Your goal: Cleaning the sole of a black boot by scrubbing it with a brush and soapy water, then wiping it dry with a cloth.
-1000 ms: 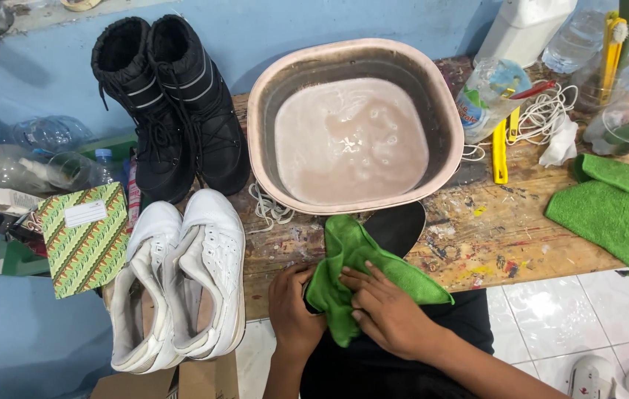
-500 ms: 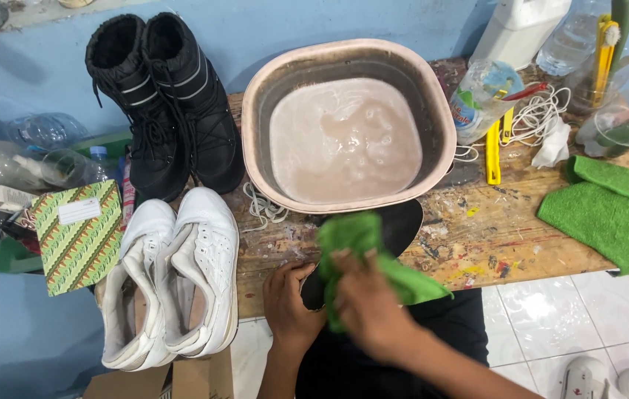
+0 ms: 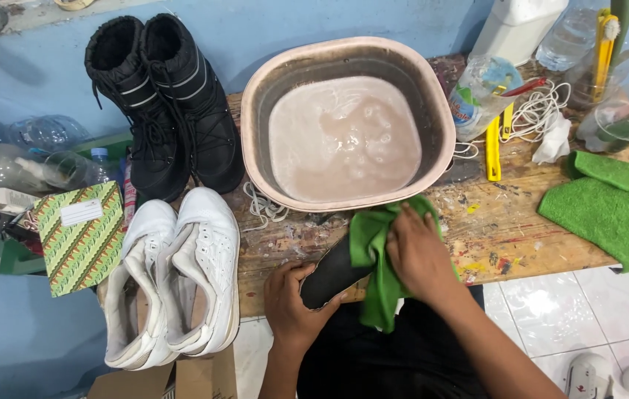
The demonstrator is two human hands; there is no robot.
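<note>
My left hand (image 3: 292, 303) grips the near end of a black shoe insole (image 3: 331, 273) at the front edge of the paint-stained wooden bench (image 3: 507, 236). My right hand (image 3: 419, 255) presses a green cloth (image 3: 377, 255) onto the insole's far part, so most of the insole is covered. Just beyond stands a pink basin (image 3: 255, 111) holding cloudy brownish water.
A pair of white sneakers (image 3: 174, 273) lies at the bench's left end, and black winter boots (image 3: 163, 103) stand behind them. Another green cloth (image 3: 614, 210) lies on the right. White laces, yellow tools, brushes and plastic bottles crowd the far right corner. A patterned green booklet (image 3: 78, 236) lies at left.
The right hand has slid the green cloth up and to the right along the insole. The black near end of the insole now shows in the left hand.
</note>
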